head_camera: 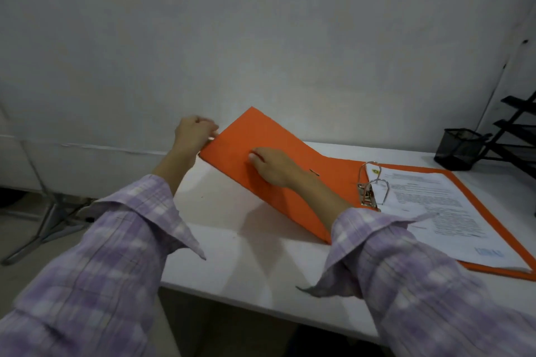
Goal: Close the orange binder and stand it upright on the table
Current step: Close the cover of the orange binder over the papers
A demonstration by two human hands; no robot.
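Observation:
The orange binder (333,171) lies open on the white table (255,255). Its left cover (237,139) is raised at a slant off the tabletop. My left hand (194,132) pinches the outer left edge of that cover. My right hand (274,165) rests flat on the cover's inner face, fingers pointing left. The metal ring mechanism (369,188) stands at the spine. A stack of printed white pages (441,211) lies on the binder's right half, flat on the table.
A black mesh pen cup (459,148) stands at the back right, beside a black wire tray rack (516,136). A grey wall rises close behind the table. A metal stand's legs (49,217) spread on the floor at the left.

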